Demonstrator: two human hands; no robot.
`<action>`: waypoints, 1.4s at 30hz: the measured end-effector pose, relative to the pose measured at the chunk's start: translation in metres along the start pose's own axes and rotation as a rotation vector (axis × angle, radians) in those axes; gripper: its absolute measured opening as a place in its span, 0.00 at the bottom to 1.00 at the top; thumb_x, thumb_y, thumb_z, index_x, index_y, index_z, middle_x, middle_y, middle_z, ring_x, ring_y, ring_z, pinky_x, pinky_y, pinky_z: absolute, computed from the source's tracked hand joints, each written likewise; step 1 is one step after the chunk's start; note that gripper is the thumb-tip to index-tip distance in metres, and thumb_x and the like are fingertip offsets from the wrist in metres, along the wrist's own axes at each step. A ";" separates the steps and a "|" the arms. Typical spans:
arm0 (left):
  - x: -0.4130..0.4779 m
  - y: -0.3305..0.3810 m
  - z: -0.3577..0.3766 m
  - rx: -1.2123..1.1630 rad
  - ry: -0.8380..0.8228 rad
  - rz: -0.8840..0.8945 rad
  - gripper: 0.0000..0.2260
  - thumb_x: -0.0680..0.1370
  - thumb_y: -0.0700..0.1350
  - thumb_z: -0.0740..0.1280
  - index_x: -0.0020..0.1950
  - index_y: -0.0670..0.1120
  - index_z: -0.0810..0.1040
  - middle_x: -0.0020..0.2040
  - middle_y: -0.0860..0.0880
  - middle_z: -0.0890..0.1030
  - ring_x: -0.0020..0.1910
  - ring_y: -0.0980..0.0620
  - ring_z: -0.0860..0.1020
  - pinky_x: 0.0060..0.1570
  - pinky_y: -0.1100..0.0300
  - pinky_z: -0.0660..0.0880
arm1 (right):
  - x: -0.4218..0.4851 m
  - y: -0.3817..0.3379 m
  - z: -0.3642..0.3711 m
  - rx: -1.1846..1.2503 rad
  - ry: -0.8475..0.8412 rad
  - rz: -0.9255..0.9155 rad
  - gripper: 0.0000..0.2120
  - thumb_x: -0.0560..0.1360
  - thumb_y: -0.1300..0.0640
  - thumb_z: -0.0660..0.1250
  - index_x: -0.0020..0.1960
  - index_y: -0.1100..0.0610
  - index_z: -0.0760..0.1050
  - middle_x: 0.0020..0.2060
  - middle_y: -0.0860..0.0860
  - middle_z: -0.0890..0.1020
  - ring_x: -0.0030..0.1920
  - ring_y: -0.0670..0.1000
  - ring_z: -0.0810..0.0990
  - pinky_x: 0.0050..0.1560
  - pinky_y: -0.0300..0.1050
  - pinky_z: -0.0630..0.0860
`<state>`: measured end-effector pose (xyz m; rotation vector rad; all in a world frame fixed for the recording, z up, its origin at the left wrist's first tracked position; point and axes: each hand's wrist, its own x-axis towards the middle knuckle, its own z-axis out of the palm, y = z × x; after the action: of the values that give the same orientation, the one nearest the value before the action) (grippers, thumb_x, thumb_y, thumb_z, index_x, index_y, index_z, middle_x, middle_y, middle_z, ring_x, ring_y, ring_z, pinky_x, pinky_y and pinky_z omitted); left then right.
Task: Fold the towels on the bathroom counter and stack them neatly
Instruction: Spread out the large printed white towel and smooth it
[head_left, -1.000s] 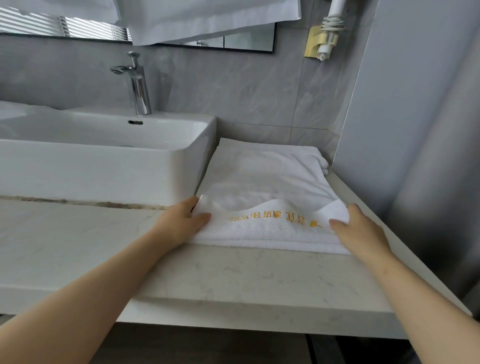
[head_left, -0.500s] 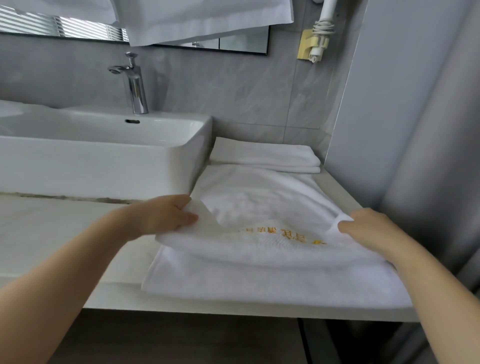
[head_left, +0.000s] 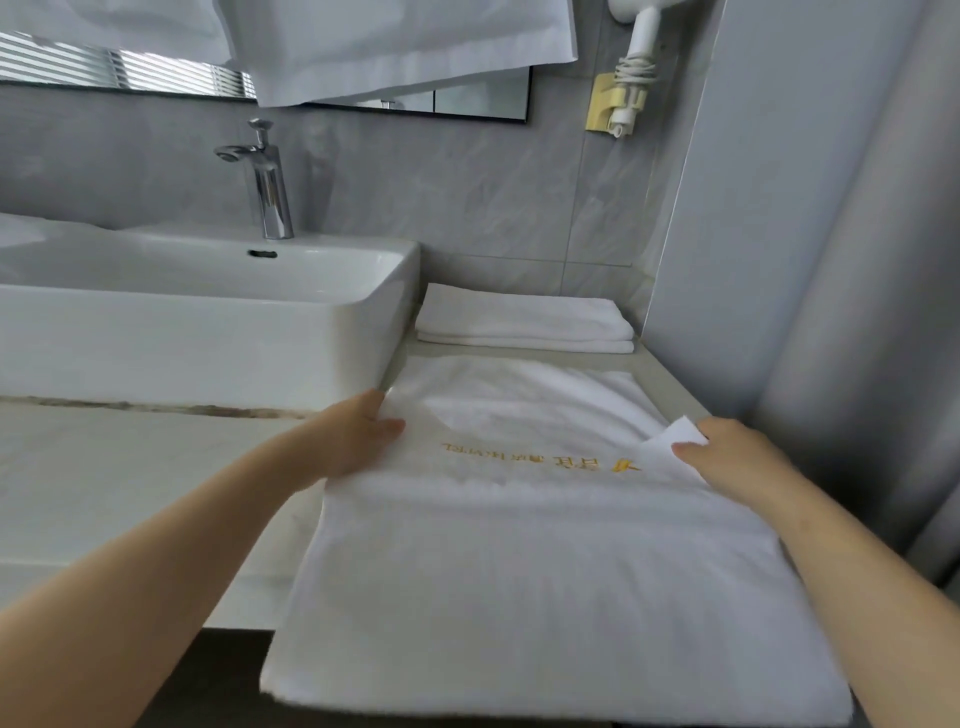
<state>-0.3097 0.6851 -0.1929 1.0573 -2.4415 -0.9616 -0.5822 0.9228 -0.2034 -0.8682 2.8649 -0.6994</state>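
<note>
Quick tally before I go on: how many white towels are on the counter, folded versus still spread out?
Folded white terry towels, stacked by the back wall: 2
Spread white towel with gold lettering, gripped by left hand and right hand: 1
Total: 3

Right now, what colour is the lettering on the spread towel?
Golden yellow lettering on the white towel, head view.

White towel (head_left: 530, 545) spread flat; folded towels (head_left: 524, 325) behind.
</note>
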 end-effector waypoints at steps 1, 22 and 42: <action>-0.001 0.001 -0.001 -0.045 -0.039 0.013 0.05 0.80 0.44 0.60 0.45 0.47 0.73 0.45 0.48 0.77 0.42 0.52 0.76 0.41 0.60 0.71 | 0.001 0.002 -0.002 -0.004 -0.025 0.000 0.08 0.75 0.52 0.62 0.39 0.53 0.69 0.45 0.52 0.77 0.42 0.54 0.74 0.36 0.43 0.67; 0.107 0.030 0.000 -0.296 0.338 0.024 0.11 0.80 0.45 0.59 0.59 0.42 0.74 0.53 0.42 0.78 0.47 0.43 0.77 0.47 0.52 0.75 | 0.094 -0.039 -0.017 0.603 0.358 -0.009 0.06 0.77 0.57 0.61 0.50 0.59 0.73 0.51 0.59 0.79 0.47 0.56 0.75 0.46 0.45 0.68; 0.163 0.007 0.042 0.358 0.244 -0.055 0.06 0.79 0.46 0.56 0.43 0.45 0.65 0.48 0.41 0.77 0.41 0.44 0.72 0.39 0.57 0.68 | 0.119 -0.033 0.043 0.073 0.367 0.189 0.08 0.75 0.54 0.57 0.47 0.58 0.68 0.42 0.55 0.73 0.42 0.57 0.69 0.42 0.47 0.65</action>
<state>-0.4455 0.5883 -0.2161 1.2771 -2.4377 -0.3840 -0.6567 0.8171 -0.2193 -0.4933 3.1529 -1.0254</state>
